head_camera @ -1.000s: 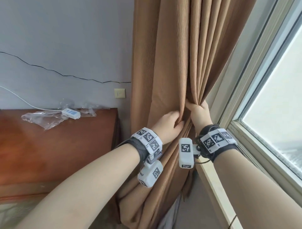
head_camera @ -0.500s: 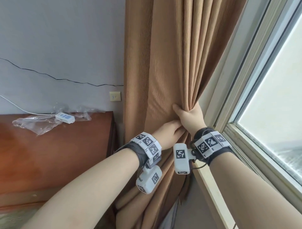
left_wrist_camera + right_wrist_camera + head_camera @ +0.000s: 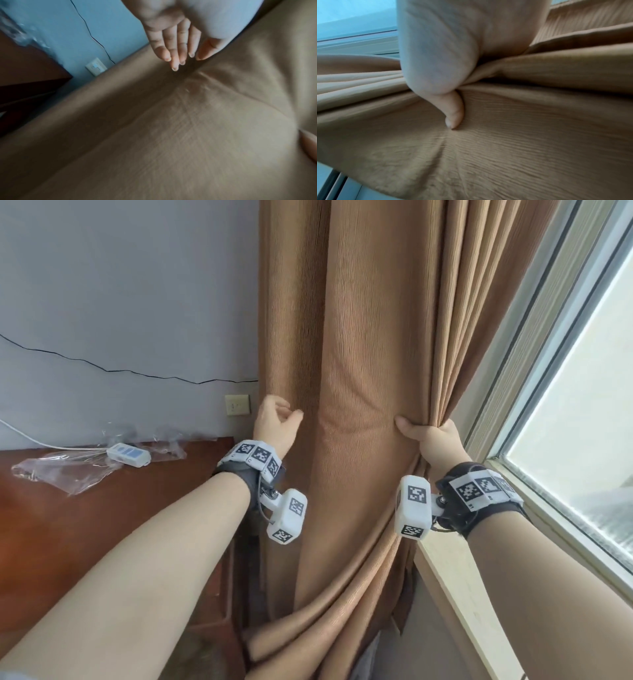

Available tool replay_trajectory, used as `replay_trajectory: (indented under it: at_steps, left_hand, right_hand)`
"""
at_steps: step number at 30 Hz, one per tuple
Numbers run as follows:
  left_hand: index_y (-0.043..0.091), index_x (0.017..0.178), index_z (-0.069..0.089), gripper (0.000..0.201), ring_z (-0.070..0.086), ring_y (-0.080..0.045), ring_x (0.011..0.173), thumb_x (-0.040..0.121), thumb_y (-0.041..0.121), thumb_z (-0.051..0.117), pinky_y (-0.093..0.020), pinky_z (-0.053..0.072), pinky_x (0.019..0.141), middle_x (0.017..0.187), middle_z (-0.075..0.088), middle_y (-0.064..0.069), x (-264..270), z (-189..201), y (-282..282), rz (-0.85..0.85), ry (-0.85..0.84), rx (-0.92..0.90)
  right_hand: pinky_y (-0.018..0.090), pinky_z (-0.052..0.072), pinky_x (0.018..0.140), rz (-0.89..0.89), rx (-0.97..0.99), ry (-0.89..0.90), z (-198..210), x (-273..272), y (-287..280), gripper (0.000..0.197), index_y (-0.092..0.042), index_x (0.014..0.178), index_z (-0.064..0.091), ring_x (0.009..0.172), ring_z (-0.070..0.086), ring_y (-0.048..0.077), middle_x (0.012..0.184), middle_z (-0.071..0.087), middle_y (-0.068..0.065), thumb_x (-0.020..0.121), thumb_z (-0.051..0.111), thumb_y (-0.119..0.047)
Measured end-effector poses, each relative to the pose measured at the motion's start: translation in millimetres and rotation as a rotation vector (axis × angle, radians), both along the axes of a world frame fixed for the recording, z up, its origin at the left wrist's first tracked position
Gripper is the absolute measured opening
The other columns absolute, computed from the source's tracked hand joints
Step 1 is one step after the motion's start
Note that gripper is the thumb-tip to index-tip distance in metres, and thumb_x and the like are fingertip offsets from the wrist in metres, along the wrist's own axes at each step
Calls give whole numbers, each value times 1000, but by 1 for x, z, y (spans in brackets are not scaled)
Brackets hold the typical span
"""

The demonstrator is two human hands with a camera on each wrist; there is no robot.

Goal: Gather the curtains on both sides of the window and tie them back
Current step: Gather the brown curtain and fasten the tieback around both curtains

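Curtain (image 3: 359, 344) hangs soft and pliant between the hands, its gathered window-side folds clamped in the right hand (image 3: 433, 440), while the left hand (image 3: 274, 424), fingers loose and holding nothing, should likely cup the wall-side edge just beside it.

Visible items: one brown curtain (image 3: 359, 371), two hands, left hand (image 3: 274, 426) and right hand (image 3: 433, 440), one wooden cabinet (image 3: 102, 525), one wall socket (image 3: 237, 405), one plastic bag (image 3: 68, 474), one white remote (image 3: 128, 454).

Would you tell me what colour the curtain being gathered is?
The curtain is tan-brown with a fine ribbed weave, shown best in the head view.
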State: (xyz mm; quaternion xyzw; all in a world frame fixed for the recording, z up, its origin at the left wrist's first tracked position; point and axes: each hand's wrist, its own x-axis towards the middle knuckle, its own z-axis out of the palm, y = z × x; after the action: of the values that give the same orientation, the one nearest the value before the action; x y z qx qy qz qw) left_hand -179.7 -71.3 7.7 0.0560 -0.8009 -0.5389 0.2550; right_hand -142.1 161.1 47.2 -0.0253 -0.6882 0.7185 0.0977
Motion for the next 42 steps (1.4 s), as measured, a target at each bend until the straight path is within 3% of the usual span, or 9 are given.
replay_trajectory:
  at_steps: [6,13,16,19,21,25,30,35,42]
  left_hand:
    - [12,133,40,54,45,-22,125,87,27,63,-38,36,106,137,46,-4,-40,10,-32,54,-69,61]
    - [15,147,26,67,33,-23,137,91,36,57,-39,28,113,151,33,-6,-60,23,-26,-30,-132,55]
    - [8,137,40,52,48,-23,120,93,34,53,-35,37,102,130,52,-7,-63,23,-24,-24,-178,27]
    - [11,87,49,21,53,-25,80,95,31,50,-33,42,71,77,52,-2,-61,19,-21,-22,-188,-55]
    - [8,91,49,22,58,-31,84,95,30,48,-37,46,75,84,57,-9,-57,16,-18,-12,-191,-51]
    - [-2,123,42,38,52,-36,112,99,27,41,-40,40,93,122,54,-20,-46,13,-14,56,-204,-15]
    - [9,99,33,10,52,-38,109,100,18,38,-39,40,85,114,50,-24,-22,15,-17,153,-127,-33]
    - [7,93,31,15,46,-28,81,100,18,38,-38,40,75,90,42,-12,6,10,-23,188,-43,-56]
    - [5,90,33,18,45,-25,75,100,19,40,-27,30,64,82,46,-12,34,-1,-31,209,47,-83]
  right_hand:
    - [33,49,75,6,-54,-57,2,-3,7,45,-12,118,48,84,60,14,93,62,-1,79,72,-9]
    - [36,49,81,-29,-74,-61,2,-8,5,50,-10,121,48,88,61,17,97,63,1,77,73,-9]
    - [36,48,81,-27,-75,-53,2,-7,5,48,-13,119,48,88,60,16,96,62,-1,78,73,-9]
    - [38,49,84,-24,-71,-53,2,-6,6,49,-13,120,48,90,61,17,97,62,-1,77,73,-10]
    - [38,48,85,-28,-68,-49,1,-6,6,53,-10,124,48,90,60,16,97,62,-1,78,73,-10]
    - [36,46,83,-61,-75,-31,0,-8,4,59,-6,129,45,85,58,13,96,60,-2,78,73,-12]
    - [35,47,86,-105,-9,4,-2,-7,-2,55,-5,128,48,95,59,21,98,60,0,80,72,-13]
    - [36,48,92,-135,84,70,-5,-5,-9,46,-7,123,54,101,58,22,107,60,4,81,71,-13]
    - [36,45,95,-197,203,147,-10,-8,-16,47,-8,126,52,105,56,22,109,57,2,83,68,-15]
